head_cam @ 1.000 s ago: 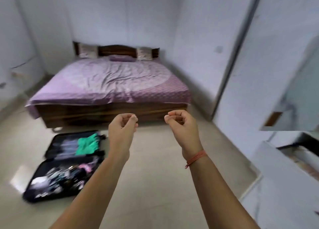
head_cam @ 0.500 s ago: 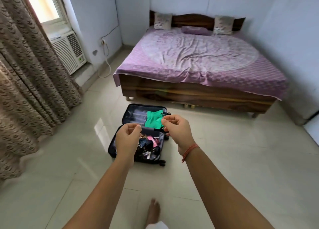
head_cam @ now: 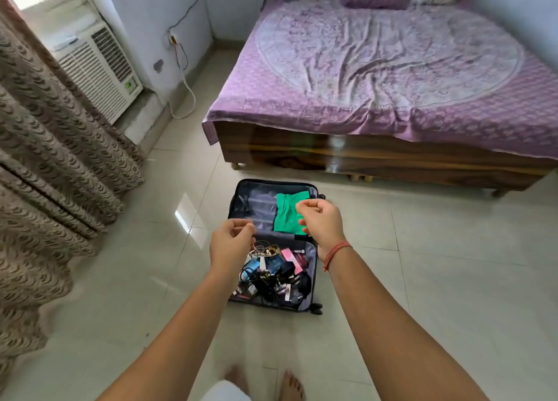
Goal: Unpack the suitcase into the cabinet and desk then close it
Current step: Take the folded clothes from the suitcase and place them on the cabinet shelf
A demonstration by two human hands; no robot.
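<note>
The open black suitcase point(head_cam: 250, 204) is now close; left hand point(head_cam: 231, 246) and right hand point(head_cam: 321, 219) hover over it, curled, empty, ready to unpack

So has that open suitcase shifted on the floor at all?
No. The suitcase lies in the same spot in front of the bed, by its foot end; only the view has come nearer.
</note>
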